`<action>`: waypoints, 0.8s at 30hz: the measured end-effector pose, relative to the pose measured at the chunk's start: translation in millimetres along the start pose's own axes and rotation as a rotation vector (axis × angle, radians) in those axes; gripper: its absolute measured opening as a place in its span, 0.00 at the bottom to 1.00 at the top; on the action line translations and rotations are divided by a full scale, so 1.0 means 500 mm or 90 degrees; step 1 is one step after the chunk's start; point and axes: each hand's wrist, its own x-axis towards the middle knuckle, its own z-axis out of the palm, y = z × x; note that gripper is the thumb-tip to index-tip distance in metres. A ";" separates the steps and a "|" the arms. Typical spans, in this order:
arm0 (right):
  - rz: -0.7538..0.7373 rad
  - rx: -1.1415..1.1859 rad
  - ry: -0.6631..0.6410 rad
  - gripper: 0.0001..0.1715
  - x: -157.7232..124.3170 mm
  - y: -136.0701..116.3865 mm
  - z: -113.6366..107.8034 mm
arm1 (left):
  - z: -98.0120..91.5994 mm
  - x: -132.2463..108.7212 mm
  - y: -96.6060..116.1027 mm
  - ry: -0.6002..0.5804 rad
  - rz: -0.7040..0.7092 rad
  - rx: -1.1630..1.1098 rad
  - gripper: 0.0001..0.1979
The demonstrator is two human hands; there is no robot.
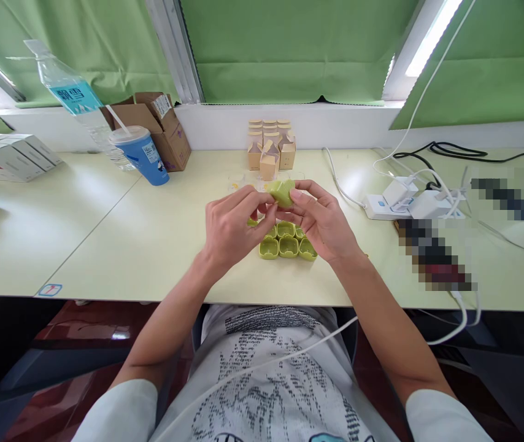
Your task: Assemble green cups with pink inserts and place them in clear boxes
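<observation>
A small light-green plastic cup (pixel 281 193) with a ribbed side is held up between both hands, above the table. My right hand (pixel 329 221) grips it from the right with thumb and fingers. From the left, my left hand (pixel 238 224) pinches at its lower left edge, the fingers closed; what lies between those fingertips is partly hidden. Under the hands stand several similar green cups (pixel 288 247) in rows, open side up, partly covered by my fingers. Behind the held cup are small clear plastic pieces (pixel 237 182) with some yellow in them.
Several small tan paper boxes (pixel 270 161) with raised flaps stand behind. At left are a blue cup with a straw (pixel 145 156), a tilted water bottle (pixel 78 101), a cardboard box (pixel 170 135) and white boxes (pixel 13 156). A power strip (pixel 377 207) with chargers and cables lies right.
</observation>
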 end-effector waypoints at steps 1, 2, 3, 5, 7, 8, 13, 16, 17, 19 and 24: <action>0.003 0.003 0.001 0.28 0.000 0.000 0.000 | 0.001 0.000 -0.001 0.002 0.002 -0.004 0.08; 0.006 0.006 -0.001 0.28 0.000 0.000 0.001 | 0.002 0.000 -0.002 0.005 0.002 -0.006 0.07; 0.006 0.010 -0.002 0.28 0.000 0.000 0.001 | 0.002 -0.001 -0.003 0.007 0.002 -0.007 0.07; 0.001 0.017 0.004 0.26 0.000 -0.001 0.002 | 0.003 -0.001 -0.004 0.010 0.003 -0.009 0.06; -0.004 0.017 0.021 0.26 0.000 -0.003 0.001 | 0.003 -0.001 -0.004 0.016 0.009 -0.012 0.05; -0.006 0.014 0.030 0.26 0.000 -0.004 0.000 | 0.003 -0.001 -0.004 0.019 0.013 -0.016 0.05; -0.006 -0.006 0.013 0.25 -0.002 -0.010 -0.002 | 0.000 0.000 0.001 0.005 -0.007 -0.018 0.04; -0.020 -0.030 -0.019 0.25 -0.006 -0.010 -0.001 | -0.001 0.000 0.002 -0.019 -0.036 -0.019 0.01; -0.031 -0.041 -0.027 0.24 -0.007 -0.010 0.000 | -0.001 0.000 0.002 -0.026 -0.040 -0.025 0.01; -0.058 -0.068 -0.039 0.22 -0.008 -0.007 0.000 | -0.002 0.000 0.000 -0.038 -0.047 -0.040 0.03; -0.122 -0.177 -0.026 0.28 -0.007 -0.004 -0.005 | -0.011 0.006 0.000 -0.041 -0.080 -0.114 0.07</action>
